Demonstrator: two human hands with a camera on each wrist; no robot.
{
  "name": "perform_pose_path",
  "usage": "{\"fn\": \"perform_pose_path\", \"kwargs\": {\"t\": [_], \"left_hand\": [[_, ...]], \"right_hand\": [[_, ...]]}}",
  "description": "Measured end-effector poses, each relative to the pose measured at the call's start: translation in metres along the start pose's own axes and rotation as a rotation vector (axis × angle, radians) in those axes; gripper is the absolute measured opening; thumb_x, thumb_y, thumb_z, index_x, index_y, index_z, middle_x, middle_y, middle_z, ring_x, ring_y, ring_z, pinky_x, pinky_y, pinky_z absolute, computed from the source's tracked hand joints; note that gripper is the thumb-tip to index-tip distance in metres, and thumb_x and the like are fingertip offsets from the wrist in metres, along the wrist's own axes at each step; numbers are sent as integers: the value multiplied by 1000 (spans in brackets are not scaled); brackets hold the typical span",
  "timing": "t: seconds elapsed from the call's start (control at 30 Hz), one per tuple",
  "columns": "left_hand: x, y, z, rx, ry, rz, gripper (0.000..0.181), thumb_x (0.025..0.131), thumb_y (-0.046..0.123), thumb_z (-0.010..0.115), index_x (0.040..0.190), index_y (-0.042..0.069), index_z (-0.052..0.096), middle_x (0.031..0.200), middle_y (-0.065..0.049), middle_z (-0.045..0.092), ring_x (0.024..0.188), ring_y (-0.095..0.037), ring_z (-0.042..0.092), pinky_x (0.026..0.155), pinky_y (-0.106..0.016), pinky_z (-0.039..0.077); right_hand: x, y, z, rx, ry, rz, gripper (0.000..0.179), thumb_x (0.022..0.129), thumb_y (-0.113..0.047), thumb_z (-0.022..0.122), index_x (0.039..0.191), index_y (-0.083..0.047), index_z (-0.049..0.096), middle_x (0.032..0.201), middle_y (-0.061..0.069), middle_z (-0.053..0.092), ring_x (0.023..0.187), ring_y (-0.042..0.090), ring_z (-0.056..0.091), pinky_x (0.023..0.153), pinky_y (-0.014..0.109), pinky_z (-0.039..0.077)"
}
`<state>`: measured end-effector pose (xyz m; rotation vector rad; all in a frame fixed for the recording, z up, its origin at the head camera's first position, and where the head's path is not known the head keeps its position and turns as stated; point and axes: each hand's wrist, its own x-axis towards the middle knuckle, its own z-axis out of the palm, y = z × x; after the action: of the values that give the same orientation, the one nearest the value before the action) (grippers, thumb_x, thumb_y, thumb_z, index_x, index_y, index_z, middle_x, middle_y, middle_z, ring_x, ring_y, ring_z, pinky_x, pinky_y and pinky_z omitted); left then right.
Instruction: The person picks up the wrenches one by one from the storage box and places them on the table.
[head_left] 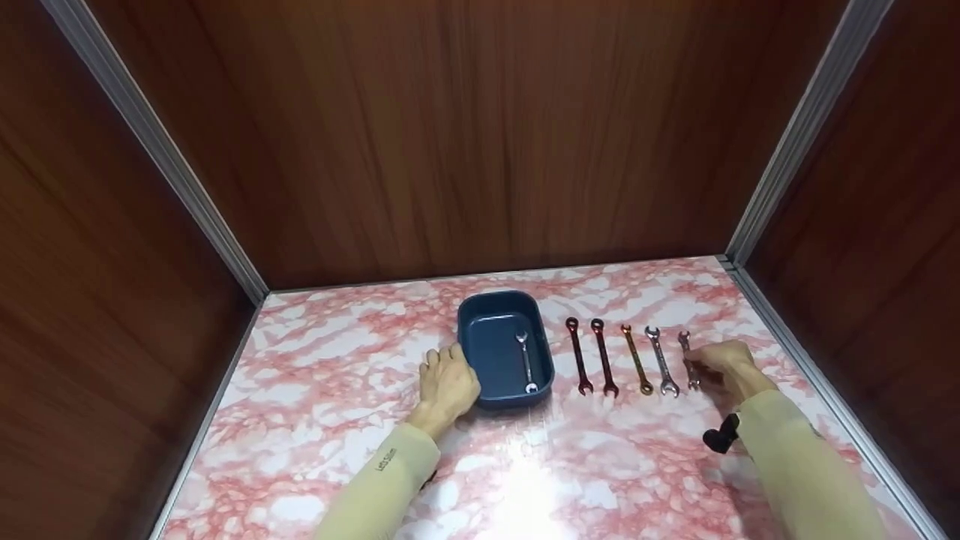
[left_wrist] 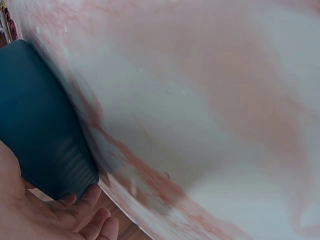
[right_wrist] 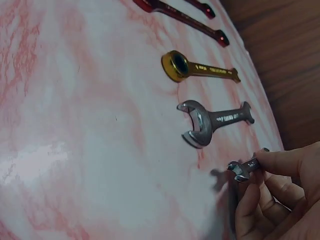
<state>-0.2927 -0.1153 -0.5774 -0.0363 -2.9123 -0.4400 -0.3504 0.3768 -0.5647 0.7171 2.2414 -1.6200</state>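
My left hand (head_left: 448, 382) holds the left side of a dark blue rectangular container (head_left: 545, 371), its fingers curled against the outer wall; the thumb is largely hidden in the head view. In the left wrist view, the fingertips (left_wrist: 90, 194) are at a corner of the container. One silver wrench (head_left: 527, 364) lies lengthwise inside it. At the right end of a row of wrenches, my right hand (head_left: 724, 361) pinches a small silver open-end wrench (right_wrist: 247, 167) between thumb and fingers. The wrench's shadow falls beside it on the tabletop.
Between container and right hand lie two dark red wrenches (head_left: 577, 356), a gold wrench (head_left: 636, 360) and a larger silver open-end wrench (head_left: 661, 361), roughly parallel. The pink-and-white marbled tabletop (head_left: 315, 390) is bounded by brown wood-grain panels (head_left: 480, 150) and metal corner rails.
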Motion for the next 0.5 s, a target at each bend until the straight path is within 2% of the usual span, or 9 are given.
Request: {"fn": "perform_pose_path", "kwargs": {"t": [0.2, 0.33, 0.5], "left_hand": [[0, 0, 1, -4, 1, -11, 34, 108, 22, 54, 131, -1, 63, 127, -23, 72, 122, -44, 62, 104, -59, 53], [-1, 0, 1, -4, 3, -12, 35, 108, 23, 55, 133, -1, 63, 128, -23, 72, 121, -44, 63, 104, -60, 53], [-1, 1, 1, -13, -3, -16, 36, 108, 23, 54, 134, -1, 63, 129, -23, 72, 122, -44, 62, 104, -60, 52]], "right_hand": [[-3, -1, 2, -82, 47, -32, 19, 95, -10, 80, 77, -10, 79, 62, -4, 72, 59, 9, 70, 62, 26, 61], [-3, -1, 4, -193, 89, -65, 11, 92, -12, 84, 84, -6, 80, 61, -5, 70, 59, 9, 68, 61, 26, 59], [-4, -2, 3, -367, 138, -102, 15, 90, -20, 84, 88, -5, 82, 68, -3, 72, 69, 13, 68, 65, 27, 56]]}}
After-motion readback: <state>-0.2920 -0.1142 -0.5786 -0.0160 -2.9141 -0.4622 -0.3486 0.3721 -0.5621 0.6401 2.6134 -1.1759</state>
